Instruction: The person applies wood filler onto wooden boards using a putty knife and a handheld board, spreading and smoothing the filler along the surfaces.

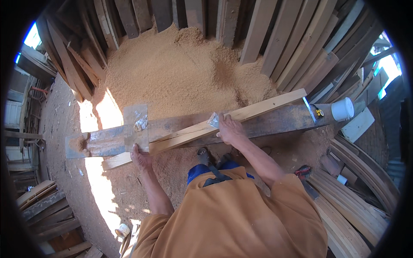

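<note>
Pale plank [185, 135] clasped in the fingers of the right hand [231, 130], while the left hand [141, 159] pinches the square plate [132, 115] overlapping it! It slants across the dark surface [277, 120] (steady, even pressure looks wise), sawdust [167, 69] heaped beyond.

The long board [262, 108] at centre was pale yellow, the sawdust [167, 73] at upper centre golden tan; the tub [341, 110] at right was white, the shirt [232, 219] at lower centre orange-brown.
</note>
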{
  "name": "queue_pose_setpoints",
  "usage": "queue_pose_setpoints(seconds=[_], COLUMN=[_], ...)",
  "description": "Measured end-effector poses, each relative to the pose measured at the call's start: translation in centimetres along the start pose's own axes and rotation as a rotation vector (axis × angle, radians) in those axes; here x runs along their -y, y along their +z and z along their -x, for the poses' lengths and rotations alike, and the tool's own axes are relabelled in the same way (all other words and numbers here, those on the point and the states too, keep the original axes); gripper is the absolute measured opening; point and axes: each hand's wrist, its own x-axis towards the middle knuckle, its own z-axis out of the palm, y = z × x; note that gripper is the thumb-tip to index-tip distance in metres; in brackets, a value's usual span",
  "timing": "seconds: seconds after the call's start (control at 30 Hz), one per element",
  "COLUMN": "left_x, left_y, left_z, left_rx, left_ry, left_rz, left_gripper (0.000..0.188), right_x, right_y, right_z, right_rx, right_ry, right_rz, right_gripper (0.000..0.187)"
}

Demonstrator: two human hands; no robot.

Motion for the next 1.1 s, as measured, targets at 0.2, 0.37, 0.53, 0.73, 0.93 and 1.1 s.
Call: queue_pose_setpoints(seconds=[0.2, 0.37, 0.53, 0.73, 0.93, 1.1], left_x=[0.7, 2.8, 3.2, 4.0, 7.1, 6.5], left_y=[1.0, -2.1, -5.0, -2.8, 4.4, 5.5], left_z=[2.5, 1.9, 0.7, 0.8, 2.2, 1.9], left_rx=[0.038, 0.044, -0.062, 0.017, 0.040, 0.034], left_ry=[-0.010, 0.030, 0.060, 0.023, -0.025, -0.090], left_rz=[-0.001, -0.015, 0.010, 0.088, 0.043, 0.032], left_gripper=[0.040, 0.042, 0.042, 0.047, 0.041, 0.039], right_x=[-6.2, -5.3, -5.7, -8.3, -11.4, -10.0], right_y=[4.6, 3.5, 4.1, 4.3, 2.5, 0.6], right_z=[-6.5, -6.5, -5.3, -3.2, -2.8, -0.5], right_rx=[-0.098, -0.044, -0.061, -0.027, -0.005, -0.014], right_ry=[-0.083, -0.046, -0.160, -0.086, 0.069, 0.122], right_rz=[0.251, 0.204, 0.261, 0.219, 0.186, 0.117], right_gripper=[0.075, 0.067, 0.068, 0.068, 0.065, 0.067])
